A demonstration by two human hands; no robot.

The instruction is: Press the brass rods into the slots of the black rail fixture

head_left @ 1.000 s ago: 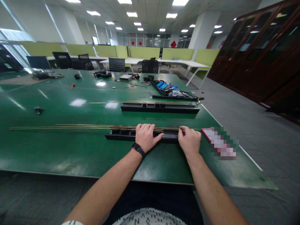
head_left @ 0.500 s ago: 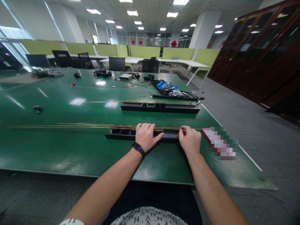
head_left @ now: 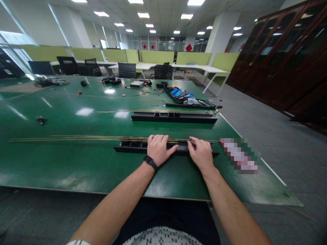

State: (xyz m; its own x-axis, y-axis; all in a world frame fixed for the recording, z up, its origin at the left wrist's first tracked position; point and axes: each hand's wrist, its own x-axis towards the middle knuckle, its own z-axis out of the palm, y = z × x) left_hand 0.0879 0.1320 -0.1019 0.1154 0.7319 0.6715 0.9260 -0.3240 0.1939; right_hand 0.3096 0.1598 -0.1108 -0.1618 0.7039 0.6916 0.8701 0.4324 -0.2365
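My left hand (head_left: 158,147), a dark watch on its wrist, lies over a long black channel-shaped bar (head_left: 133,149). Its fingers curl over the far side and its thumb stretches to the right along the bar. Several thin brass-coloured rods (head_left: 84,137) run lengthwise through the bar, pass under that hand and stick out far to the left. Towards the bar's right end, my right hand (head_left: 201,152) has thumb and forefinger close together at one thin rod (head_left: 216,141). The fingertips partly hide the contact there.
Behind the bar lies a second black bar (head_left: 173,117) with rods along it. A tray of blue and white parts (head_left: 187,97) sits farther back. A blurred-out, red-edged item (head_left: 238,154) is on the right, and a small dark part (head_left: 41,119) on the left of the green table (head_left: 76,163).
My right hand has slid left along the bar, nearer my left hand. One rod's left end has shifted farther left. My left hand stays in place.
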